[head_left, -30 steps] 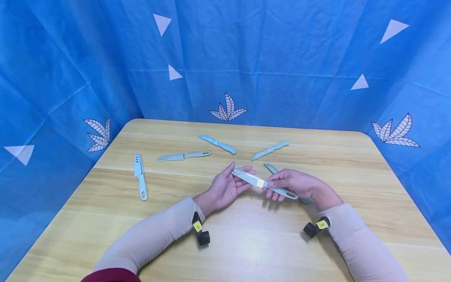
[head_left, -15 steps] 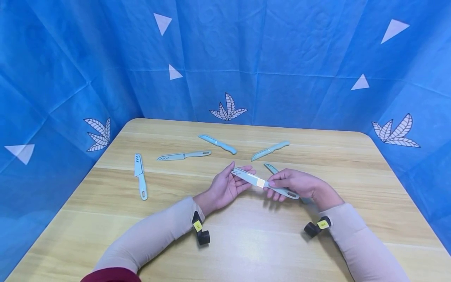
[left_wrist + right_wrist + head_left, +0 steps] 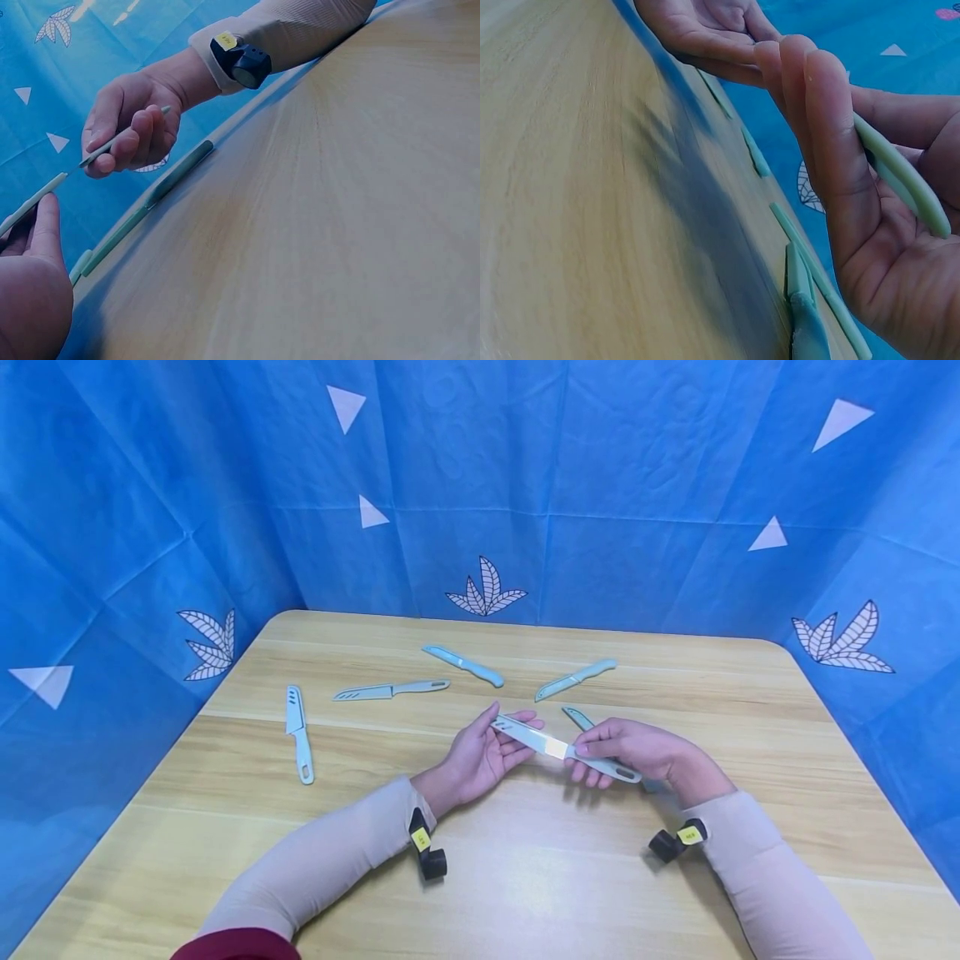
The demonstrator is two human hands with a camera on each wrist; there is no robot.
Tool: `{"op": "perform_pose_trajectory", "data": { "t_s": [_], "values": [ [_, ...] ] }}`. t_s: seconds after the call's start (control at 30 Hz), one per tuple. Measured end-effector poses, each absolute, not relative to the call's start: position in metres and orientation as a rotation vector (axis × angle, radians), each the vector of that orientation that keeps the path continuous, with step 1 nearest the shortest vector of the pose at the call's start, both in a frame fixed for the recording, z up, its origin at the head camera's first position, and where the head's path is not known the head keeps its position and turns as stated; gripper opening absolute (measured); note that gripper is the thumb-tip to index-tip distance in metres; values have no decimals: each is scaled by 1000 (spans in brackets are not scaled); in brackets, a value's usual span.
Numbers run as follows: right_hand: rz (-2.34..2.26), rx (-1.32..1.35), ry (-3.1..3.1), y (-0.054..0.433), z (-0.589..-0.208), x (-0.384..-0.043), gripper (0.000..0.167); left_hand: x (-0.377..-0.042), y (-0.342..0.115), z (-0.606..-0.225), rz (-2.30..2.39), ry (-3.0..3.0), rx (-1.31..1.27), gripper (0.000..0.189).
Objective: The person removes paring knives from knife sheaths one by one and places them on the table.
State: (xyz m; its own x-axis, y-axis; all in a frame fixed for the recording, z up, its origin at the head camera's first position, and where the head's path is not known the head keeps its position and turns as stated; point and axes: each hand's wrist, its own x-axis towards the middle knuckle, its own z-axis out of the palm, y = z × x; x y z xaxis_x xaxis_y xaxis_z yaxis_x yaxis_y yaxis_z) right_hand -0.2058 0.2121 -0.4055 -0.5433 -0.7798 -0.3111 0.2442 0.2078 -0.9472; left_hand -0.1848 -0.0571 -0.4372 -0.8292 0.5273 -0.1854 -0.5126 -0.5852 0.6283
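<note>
In the head view, my left hand (image 3: 478, 767) holds the slotted pale-blue sheath (image 3: 523, 736) of a knife, palm up, with fingers under it. My right hand (image 3: 633, 748) pinches the knife's handle (image 3: 619, 771), which has a slot near its end. Between sheath and handle shows a bright strip of bare blade (image 3: 556, 748). The left wrist view has the sheath (image 3: 31, 201) and handle (image 3: 120, 139) in one line above the table. Seen from the right wrist, the handle (image 3: 907, 176) lies across my curled right fingers. A second sheathed knife (image 3: 576, 718) is partly hidden beneath my right hand.
Several more sheathed knives lie about the wooden table (image 3: 480, 877): one at far left (image 3: 297, 735), one left of centre (image 3: 390, 692), and two farther back, a left one (image 3: 463, 667) and a right one (image 3: 576, 681). A blue curtain (image 3: 480, 468) stands behind the table.
My right hand has shifted slightly right with the handle, and the strip of bare blade is a little longer. My left hand and the sheath have stayed nearly still.
</note>
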Motion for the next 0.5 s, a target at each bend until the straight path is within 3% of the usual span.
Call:
{"op": "perform_pose_trajectory", "data": {
  "t_s": [0.5],
  "values": [
    [-1468, -587, 1569, 217, -405, -206, 38, -185, -57, -437, 2382, 924, 27, 61]
  ]
}}
